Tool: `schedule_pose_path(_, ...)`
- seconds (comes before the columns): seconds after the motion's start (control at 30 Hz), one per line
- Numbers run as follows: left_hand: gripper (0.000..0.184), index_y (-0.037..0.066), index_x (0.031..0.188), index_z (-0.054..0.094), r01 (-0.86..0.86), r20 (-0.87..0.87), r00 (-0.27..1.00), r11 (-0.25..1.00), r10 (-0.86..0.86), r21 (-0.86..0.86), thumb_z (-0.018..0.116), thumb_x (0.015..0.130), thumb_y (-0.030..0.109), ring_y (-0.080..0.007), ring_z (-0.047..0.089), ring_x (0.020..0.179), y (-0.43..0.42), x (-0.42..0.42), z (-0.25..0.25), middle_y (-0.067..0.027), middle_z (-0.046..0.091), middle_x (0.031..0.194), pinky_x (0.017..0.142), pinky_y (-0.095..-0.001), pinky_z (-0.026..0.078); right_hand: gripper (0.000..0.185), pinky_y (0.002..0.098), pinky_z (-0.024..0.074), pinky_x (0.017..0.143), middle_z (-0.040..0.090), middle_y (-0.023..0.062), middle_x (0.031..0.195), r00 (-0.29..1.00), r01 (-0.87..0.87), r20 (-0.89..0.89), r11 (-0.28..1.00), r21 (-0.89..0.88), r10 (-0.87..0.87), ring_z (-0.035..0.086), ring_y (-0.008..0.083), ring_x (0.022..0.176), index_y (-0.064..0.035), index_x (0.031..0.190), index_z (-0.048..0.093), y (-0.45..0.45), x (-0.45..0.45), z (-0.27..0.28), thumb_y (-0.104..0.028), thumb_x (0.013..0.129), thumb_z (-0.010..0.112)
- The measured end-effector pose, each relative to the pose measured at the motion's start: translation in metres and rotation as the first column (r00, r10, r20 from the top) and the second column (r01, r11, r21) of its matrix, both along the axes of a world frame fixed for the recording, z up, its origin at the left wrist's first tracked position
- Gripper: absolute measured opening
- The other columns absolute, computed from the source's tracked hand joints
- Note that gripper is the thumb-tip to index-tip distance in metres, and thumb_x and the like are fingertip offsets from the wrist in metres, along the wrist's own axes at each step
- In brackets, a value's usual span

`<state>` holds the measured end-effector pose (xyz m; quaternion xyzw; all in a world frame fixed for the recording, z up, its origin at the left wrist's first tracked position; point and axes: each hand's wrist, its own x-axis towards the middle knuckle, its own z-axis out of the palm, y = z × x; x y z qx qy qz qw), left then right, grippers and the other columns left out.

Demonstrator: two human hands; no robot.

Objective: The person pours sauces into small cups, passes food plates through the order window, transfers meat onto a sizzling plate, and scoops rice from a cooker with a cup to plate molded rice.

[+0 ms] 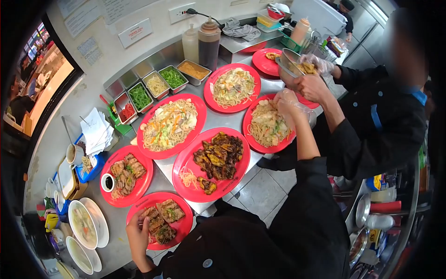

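My left hand, bare, is at the left rim of a red oval plate of browned, sliced food. Its fingers are bent together; whatever they pinch is hidden. Farther off, my right hand wears a clear plastic glove. It reaches over the right side of a red plate of noodles with vegetables, fingers curled down, their grip hidden. Between my arms lies a large red plate of dark, charred pieces with orange shreds.
A co-worker's hands hold a metal bowl close beside my right hand. Two noodle plates, topping tins and sauce bottles stand behind. White soup bowls and a plate with dip are left.
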<state>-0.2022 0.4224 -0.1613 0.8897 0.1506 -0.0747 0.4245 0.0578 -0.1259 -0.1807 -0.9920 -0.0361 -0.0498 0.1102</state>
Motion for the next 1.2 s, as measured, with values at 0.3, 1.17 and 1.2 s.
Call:
schedule_pose_path(0.3, 0.026, -0.002, 0.106, 0.055, 0.073, 0.039, 0.997, 0.997, -0.073, 0.022, 0.058, 0.08, 0.004, -0.0167, 0.061, 0.069, -0.007, -0.004, 0.008, -0.0124, 0.062, 0.078, 0.063, -0.0271, 0.049, 0.009, 0.0301, 0.0452, 0.053, 0.059, 0.0113, 0.059, 0.976, 0.053, -0.203, 0.822, 0.567, 0.077, 0.057, 0.0216, 0.054, -0.0027, 0.062, 0.062, -0.004, -0.04, 0.0, 0.001, 0.058, 0.056)
schedule_pose_path(1.17, 0.026, -0.001, 0.106, 0.056, -0.006, 0.07, 0.998, 1.0, 0.005, 0.022, 0.058, 0.08, 0.003, -0.0149, 0.061, 0.069, 0.003, -0.024, 0.003, -0.0103, 0.062, 0.076, 0.062, -0.0265, 0.049, 0.013, 0.0421, 0.0463, 0.067, 0.06, 0.02, 0.079, 0.961, 0.242, 0.133, 0.97, 0.036, -0.245, 0.059, 0.0334, 0.075, -0.0033, 0.07, 0.063, -0.024, -0.033, -0.013, -0.013, 0.067, 0.054)
schedule_pose_path(1.2, 0.026, -0.001, 0.106, 0.056, -0.007, 0.072, 0.997, 1.0, 0.005, 0.022, 0.058, 0.08, 0.003, -0.0149, 0.061, 0.069, 0.003, -0.024, 0.004, -0.0103, 0.062, 0.076, 0.062, -0.0265, 0.049, 0.014, 0.0421, 0.0464, 0.067, 0.06, 0.0201, 0.079, 0.96, 0.247, 0.13, 0.969, 0.034, -0.249, 0.059, 0.0334, 0.076, -0.0031, 0.07, 0.063, -0.024, -0.033, -0.013, -0.013, 0.067, 0.054)
